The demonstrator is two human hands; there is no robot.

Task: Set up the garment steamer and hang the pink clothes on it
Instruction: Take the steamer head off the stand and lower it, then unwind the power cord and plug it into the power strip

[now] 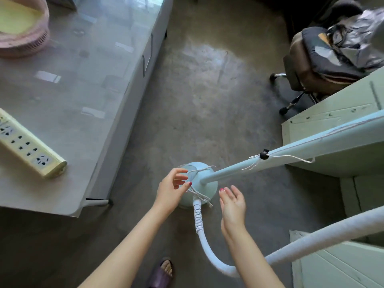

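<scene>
Garment steamer base (204, 189) down on the concrete floor (207, 90) between the grey table (72, 90) and a pale cabinet (332, 125), pole (291, 151) leaning up to the right, ribbed hose (199, 225) curling off the front, thin white cord (197, 194) bunched on top. Left hand (172, 188) loose and half spread right at the cord, fingertips touching or nearly so, can't tell if pinching; right hand (232, 201) flat open beside the base, holding nothing. Power strip (29, 146) and pink basket (22, 28) up on the table, no pink clothes clearly visible.

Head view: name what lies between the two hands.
In the head view, the pale blue rounded steamer base with its thin white cord and ribbed white hose lies between the left hand and right hand.
</scene>
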